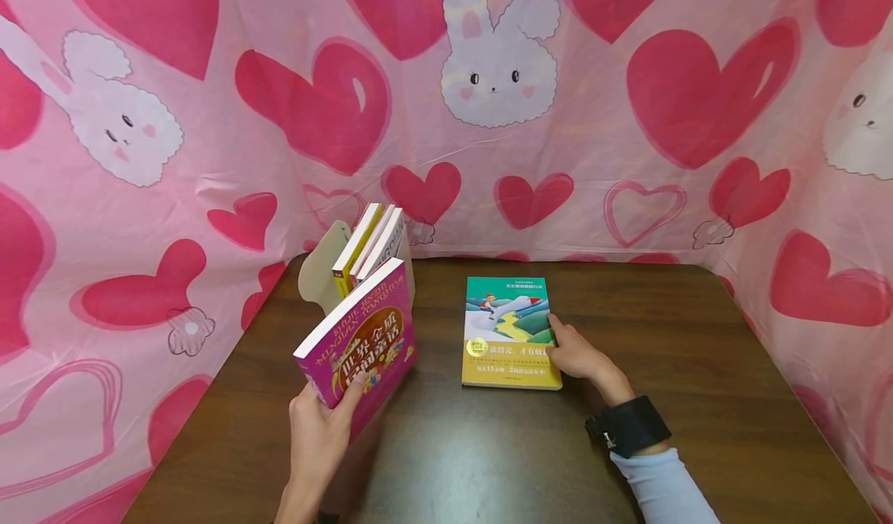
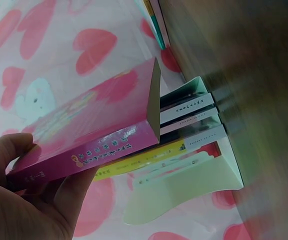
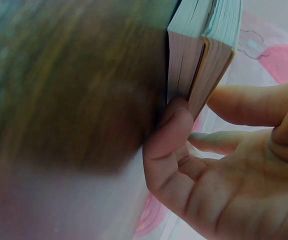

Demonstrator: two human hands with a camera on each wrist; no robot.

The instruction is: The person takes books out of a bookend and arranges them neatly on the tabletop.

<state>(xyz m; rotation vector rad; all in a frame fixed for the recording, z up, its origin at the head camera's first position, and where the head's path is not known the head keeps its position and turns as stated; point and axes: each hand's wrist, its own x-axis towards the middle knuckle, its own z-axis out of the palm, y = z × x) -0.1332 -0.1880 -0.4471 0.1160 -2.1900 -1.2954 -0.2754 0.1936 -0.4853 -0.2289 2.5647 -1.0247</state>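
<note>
My left hand (image 1: 319, 435) grips a thick purple book (image 1: 394, 338) by its spine, thumb on the front cover, holding it tilted above the table. Just beyond stands a pale book holder (image 1: 322, 267) with several upright books (image 1: 357, 251) in it. In the left wrist view, the purple book (image 2: 101, 117) overlaps the holder (image 2: 184, 192) and a yellow spine (image 2: 144, 161). At the right edge of a green and yellow book (image 1: 509, 330) is my right hand (image 1: 582, 353). The right wrist view shows two stacked books (image 3: 204, 60), with curled fingers and thumb pinching their edge.
The dark wooden table (image 1: 446, 462) runs back to a pink cloth (image 1: 600, 144) with hearts and rabbits, which also hangs along both sides. A black band (image 1: 631, 425) circles my right wrist.
</note>
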